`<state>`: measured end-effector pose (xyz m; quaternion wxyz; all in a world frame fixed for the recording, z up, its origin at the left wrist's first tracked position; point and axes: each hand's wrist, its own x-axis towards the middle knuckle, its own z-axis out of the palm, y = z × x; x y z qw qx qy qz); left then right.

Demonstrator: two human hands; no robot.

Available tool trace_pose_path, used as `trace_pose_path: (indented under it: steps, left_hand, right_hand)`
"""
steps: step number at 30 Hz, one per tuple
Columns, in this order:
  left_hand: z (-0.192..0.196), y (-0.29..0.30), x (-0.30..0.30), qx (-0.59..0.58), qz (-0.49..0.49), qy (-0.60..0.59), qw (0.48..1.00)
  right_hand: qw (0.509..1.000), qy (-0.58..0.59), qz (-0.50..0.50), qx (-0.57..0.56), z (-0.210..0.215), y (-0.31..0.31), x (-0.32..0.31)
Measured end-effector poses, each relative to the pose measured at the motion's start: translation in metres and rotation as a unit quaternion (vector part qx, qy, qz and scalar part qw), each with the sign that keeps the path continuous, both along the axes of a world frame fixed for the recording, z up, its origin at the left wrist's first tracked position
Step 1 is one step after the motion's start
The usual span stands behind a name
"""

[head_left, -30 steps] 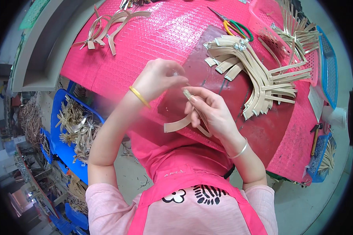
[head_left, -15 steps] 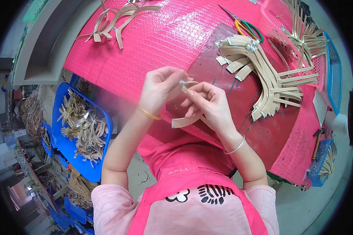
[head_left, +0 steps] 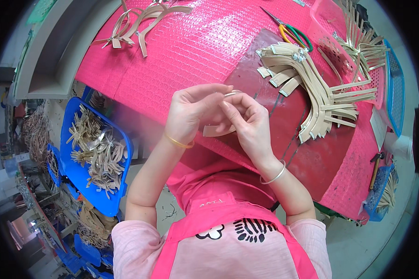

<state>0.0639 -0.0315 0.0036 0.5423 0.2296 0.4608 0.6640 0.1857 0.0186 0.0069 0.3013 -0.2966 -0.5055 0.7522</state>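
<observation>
My left hand [head_left: 188, 111] and my right hand [head_left: 251, 125] meet over the near edge of the pink-covered table, fingertips together. Between them they pinch a thin beige strap [head_left: 213, 131]. One squared end of it hangs below my fingers, and a bit of its narrow part shows between the fingertips; the rest is hidden by my hands. To the right of them, a fanned stack of similar beige straps [head_left: 314, 100] lies on a dark red mat [head_left: 307, 172]. Scissors [head_left: 288, 31] with yellow and green handles rest at the mat's far edge.
More straps [head_left: 142, 28] lie at the table's far left. A blue bin [head_left: 95, 197] full of strap pieces stands left, below table height. At right are a pink basket [head_left: 328, 23] with straps, a blue basket [head_left: 395, 88] and a wooden-handled hammer [head_left: 376, 172].
My hands have drawn closer together, and the fingers of my left hand now reach over towards the right. Less of the strap shows below my right hand.
</observation>
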Motion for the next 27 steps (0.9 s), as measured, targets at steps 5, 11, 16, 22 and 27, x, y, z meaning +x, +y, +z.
trace_pose_path:
  steps: [5,11,16,22,27]
  left_hand:
    - [0.001,0.005,0.010,0.013,0.027,-0.013,0.999]
    - [0.006,0.006,-0.002,0.017,-0.001,0.067,0.998]
    - [0.025,0.001,0.003,0.031,0.122,0.452,0.883]
    - [0.019,0.000,0.039,-0.005,-0.004,0.348,0.938]
    - [0.019,0.001,0.048,-0.005,-0.059,0.067,0.996]
  right_hand:
    - [0.997,0.067,-0.035,-0.018,-0.004,0.004,-0.008]
    - [0.995,-0.055,0.082,-0.010,0.000,0.006,0.020]
    - [0.999,0.011,0.020,-0.035,0.003,0.013,0.023]
    - [0.940,-0.186,-0.001,0.287,0.010,0.003,0.040]
    - [0.941,-0.191,-0.066,0.272,0.046,0.016,0.066]
